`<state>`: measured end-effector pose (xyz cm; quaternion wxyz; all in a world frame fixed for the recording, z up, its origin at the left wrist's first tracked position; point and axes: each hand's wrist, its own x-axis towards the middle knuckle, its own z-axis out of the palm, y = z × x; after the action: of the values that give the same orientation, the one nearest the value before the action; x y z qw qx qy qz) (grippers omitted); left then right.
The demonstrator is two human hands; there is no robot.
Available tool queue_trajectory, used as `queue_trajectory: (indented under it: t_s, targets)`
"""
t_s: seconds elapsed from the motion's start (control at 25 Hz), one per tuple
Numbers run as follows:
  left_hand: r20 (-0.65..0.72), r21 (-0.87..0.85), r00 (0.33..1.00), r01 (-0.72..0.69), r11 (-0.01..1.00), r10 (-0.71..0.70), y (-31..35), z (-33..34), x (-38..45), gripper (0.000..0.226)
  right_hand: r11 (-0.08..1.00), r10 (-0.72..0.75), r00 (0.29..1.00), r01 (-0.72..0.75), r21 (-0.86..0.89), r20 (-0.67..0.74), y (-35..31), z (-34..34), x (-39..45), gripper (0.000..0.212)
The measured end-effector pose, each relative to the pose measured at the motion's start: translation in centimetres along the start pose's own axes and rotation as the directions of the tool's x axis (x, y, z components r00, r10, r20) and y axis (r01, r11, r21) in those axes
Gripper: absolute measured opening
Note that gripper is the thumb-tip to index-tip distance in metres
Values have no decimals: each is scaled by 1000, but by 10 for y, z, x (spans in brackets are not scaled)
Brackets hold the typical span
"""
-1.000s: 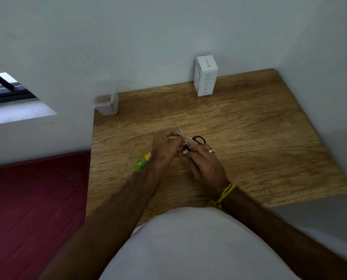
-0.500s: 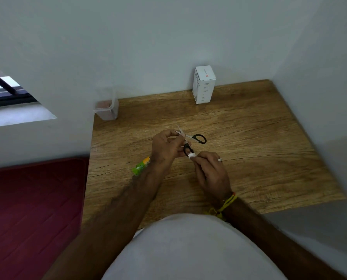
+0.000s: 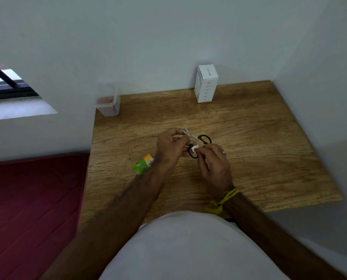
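Left hand (image 3: 172, 145): fingers curled, gripping the black-handled metal scissors (image 3: 203, 139) at the blades, close to the pivot. The blades stand apart and point up and away from the person. The two handle loops point toward the right hand.

Right hand (image 3: 215, 163): thumb and fingers pinch a small white piece (image 3: 195, 147). The piece lies against the nearer handle loop. Whether it is fixed to the loop cannot be told. Both hands hold these items above the middle of the brown wood-grain tabletop (image 3: 259, 142).

Right wrist: a yellow thread wristband (image 3: 226, 200).

A green and orange packet (image 3: 143, 164) lies on the tabletop just beside the left wrist. Its print is too blurred to read.

At the far left corner of the tabletop, a clear plastic lidded container (image 3: 108, 105) stands against the wall. It shows a reddish tint inside, but the contents cannot be identified.

At the far edge, an upright white cardboard box (image 3: 206, 85) stands against the wall. It has a small red square mark on top and lines of grey print on its front that are too small to read.
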<state>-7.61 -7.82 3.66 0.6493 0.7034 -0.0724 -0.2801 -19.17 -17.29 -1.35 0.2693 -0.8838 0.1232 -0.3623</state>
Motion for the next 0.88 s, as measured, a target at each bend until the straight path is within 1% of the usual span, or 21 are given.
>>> queue_trajectory:
  t_s: [0.12,0.28,0.48,0.52,0.56,0.64,0.68,0.76,0.88]
  targets:
    - [11,-7,1000,-21,1000,21,3,-2,-1,14,1000,-3,1000,3,2,20,-4,2,5,16]
    - [6,-17,1000,-25,1000,25,3,-5,-4,7,1000,11,996,-12,8,87,-7,1,10,16]
    - [-41,-22,996,-85,996,84,10,-6,1,12,997,27,991,-36,71,127,-16,-3,18,16]
    - [-54,-27,994,-101,995,99,13,-7,2,13,994,49,994,-58,92,95,-19,-6,19,16]
    - [-64,-27,991,-115,993,114,16,-8,3,14,988,91,995,-94,120,28,-23,-12,21,17]
    - [-65,-8,985,-158,987,157,20,-7,2,13,967,191,973,-164,195,-131,-28,-22,31,18]
    - [-54,1,982,-179,984,179,22,-5,-1,12,958,229,957,-189,218,-176,-29,-25,37,18]
    - [-24,21,973,-231,973,231,24,-1,-4,12,955,255,949,-217,205,-183,-28,-26,48,15]
    - [10,66,948,-317,946,317,24,1,-6,9,973,224,962,-210,97,-159,-23,-18,49,15]
